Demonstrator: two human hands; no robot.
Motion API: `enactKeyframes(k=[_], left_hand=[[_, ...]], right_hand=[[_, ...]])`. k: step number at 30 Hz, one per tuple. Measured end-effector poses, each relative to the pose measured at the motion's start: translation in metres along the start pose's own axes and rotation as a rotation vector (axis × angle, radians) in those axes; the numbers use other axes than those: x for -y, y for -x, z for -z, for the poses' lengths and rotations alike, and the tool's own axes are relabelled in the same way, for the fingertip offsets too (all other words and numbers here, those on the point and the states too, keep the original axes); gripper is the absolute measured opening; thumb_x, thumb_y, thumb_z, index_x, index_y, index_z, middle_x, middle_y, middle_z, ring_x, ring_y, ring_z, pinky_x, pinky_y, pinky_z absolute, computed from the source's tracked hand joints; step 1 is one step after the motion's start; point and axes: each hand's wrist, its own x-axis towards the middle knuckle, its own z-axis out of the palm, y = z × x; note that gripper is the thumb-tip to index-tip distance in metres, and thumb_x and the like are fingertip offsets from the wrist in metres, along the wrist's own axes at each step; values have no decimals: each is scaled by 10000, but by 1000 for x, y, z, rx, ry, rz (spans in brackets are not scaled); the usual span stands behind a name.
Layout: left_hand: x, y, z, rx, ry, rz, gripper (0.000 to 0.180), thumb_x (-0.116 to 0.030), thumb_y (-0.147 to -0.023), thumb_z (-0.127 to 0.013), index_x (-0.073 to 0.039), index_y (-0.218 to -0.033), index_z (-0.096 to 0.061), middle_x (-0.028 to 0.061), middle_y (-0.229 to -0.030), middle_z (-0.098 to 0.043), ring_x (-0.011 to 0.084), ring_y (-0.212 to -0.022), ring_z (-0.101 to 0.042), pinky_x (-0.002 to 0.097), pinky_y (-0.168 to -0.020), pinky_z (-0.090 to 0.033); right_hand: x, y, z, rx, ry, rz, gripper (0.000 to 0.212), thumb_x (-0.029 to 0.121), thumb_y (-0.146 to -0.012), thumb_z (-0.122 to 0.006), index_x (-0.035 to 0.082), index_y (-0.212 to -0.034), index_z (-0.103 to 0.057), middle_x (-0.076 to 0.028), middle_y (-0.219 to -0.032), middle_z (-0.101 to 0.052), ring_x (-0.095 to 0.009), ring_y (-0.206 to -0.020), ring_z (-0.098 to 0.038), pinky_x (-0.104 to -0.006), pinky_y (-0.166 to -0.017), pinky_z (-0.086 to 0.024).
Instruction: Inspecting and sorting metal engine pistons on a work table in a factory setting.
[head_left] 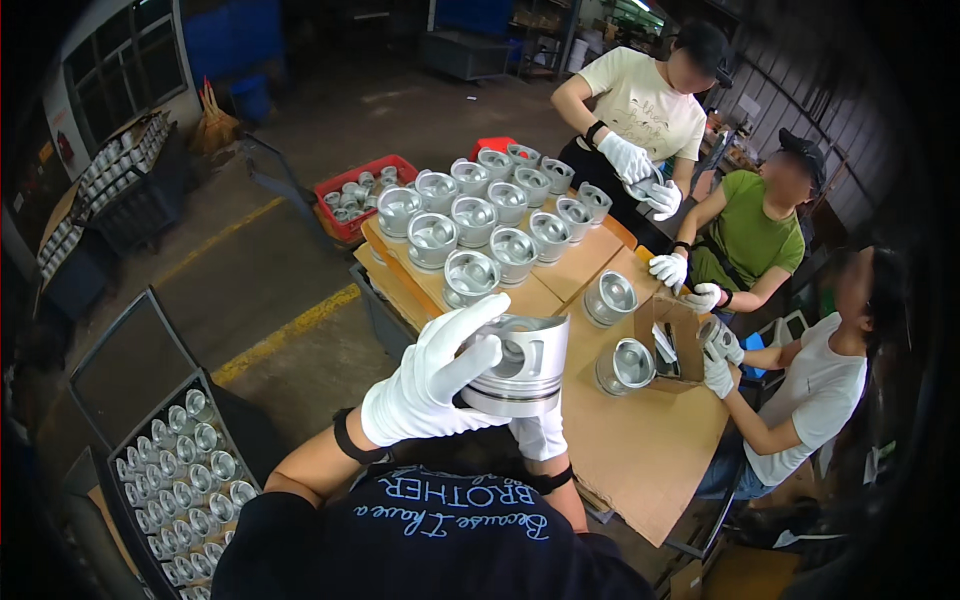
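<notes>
A shiny metal piston (518,375) is up in front of my chest, its grooved ring end toward me and its skirt pointing away. My left hand (425,385), in a white glove, is closed on its left side, with thumb and fingers spread round the skirt and the lower edge. Beneath its right end, my gloved right hand (541,434) holds it too; most of those fingers are hidden behind the metal. Just beyond stands another piston (470,277), the nearest of several rows on the cardboard-covered table (650,455).
Two pistons stand right of mine, by an open cardboard box (672,335). Three gloved co-workers are along the far and right sides; one handles a piston (645,186). A red crate (345,225) holds smaller metal parts. A bin of pistons (190,480) stands lower left.
</notes>
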Motion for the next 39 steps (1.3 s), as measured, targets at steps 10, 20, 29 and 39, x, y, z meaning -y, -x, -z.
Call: enactKeyframes(k=[10, 20, 29, 39], left_hand=[[-1, 0, 4, 35, 37, 13, 1175, -216, -619, -940, -213, -1562, -238, 246, -1442, -449, 431, -1252, -530, 467, -980, -479], [-15, -2, 7, 5, 114, 45, 901, -95, -555, -864, -116, -1379, -501, 233, -1372, -518, 436, -1142, -577, 456, -929, -513], [-24, -2, 9, -16, 127, 74, 732, -110, -595, -835, -82, -1282, -585, 199, -1349, -552, 406, -1139, -586, 434, -947, -509], [-31, -9, 15, -6, 148, 81, 522, -128, -703, -771, -111, -1213, -665, 168, -1333, -562, 360, -1133, -599, 395, -937, -509]], right_hand=[[-7, 8, -6, 194, -72, -184, 614, 326, -919, -675, 9, -1395, -448, -204, -1272, -606, -338, -1090, -637, -462, -945, -544], [-16, 10, -16, 190, -274, -316, 589, 398, -965, -588, -5, -1375, -461, -206, -1208, -630, -335, -1029, -656, -454, -914, -558], [-18, 10, -21, 208, -236, -300, 584, 408, -971, -573, -3, -1371, -464, -203, -1202, -632, -332, -1023, -657, -450, -912, -560], [-23, 13, -25, 233, -197, -287, 580, 420, -977, -556, -1, -1366, -467, -200, -1195, -634, -330, -1017, -659, -445, -910, -561]])
